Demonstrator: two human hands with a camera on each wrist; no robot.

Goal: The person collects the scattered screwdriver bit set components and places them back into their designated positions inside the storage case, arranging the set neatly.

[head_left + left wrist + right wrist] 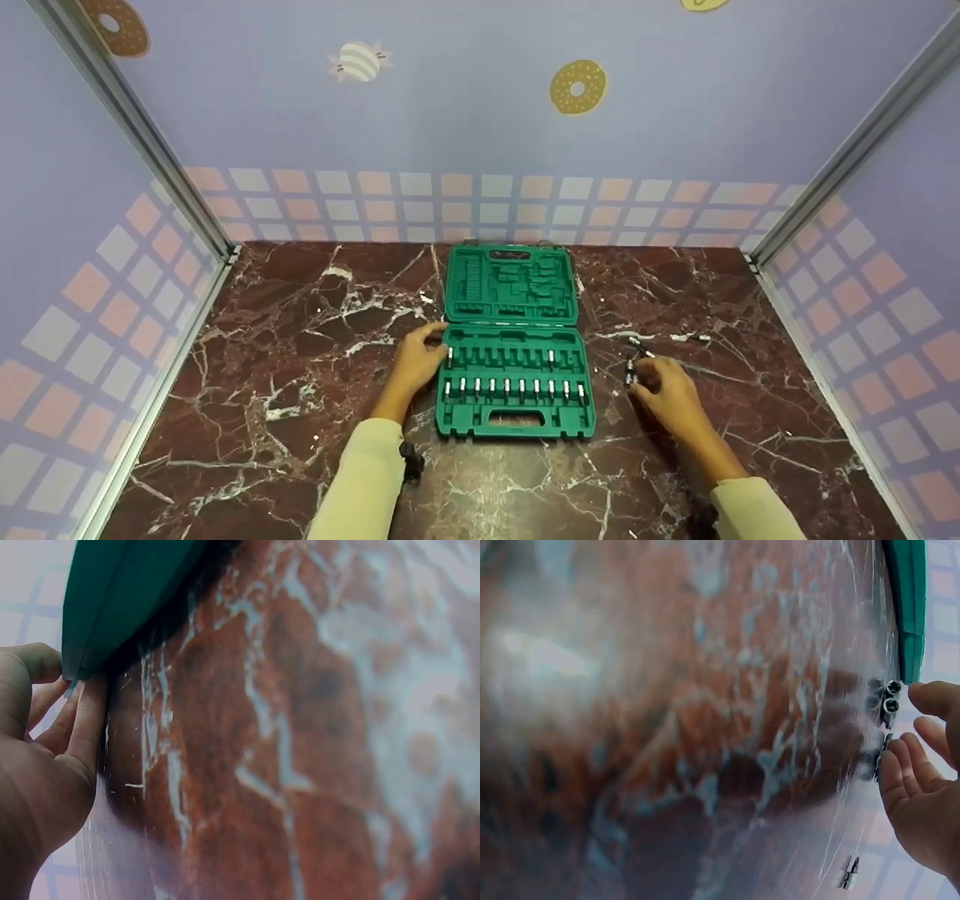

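Note:
A green plastic case (517, 431) lies opened flat, with short silver bit sockets (507, 387) standing in a full front row and two in the row behind. My left hand (416, 364) holds the case by its left side, thumb on the edge and fingers near the hinge; the left wrist view shows its fingers (84, 716) at the corner. Right of the case, my right hand (667, 386) hovers low over several loose bit sockets (630, 371). In the right wrist view, thumb and fingers (900, 765) are spread apart beside two socket ends (892, 705).
One more bit socket (701, 337) lies apart to the right, its dark tip showing in the right wrist view. The moulded lid (512, 281) leans back toward the rear wall (480, 120). Side walls with metal rails (832, 120) border the marbled tabletop (315, 420).

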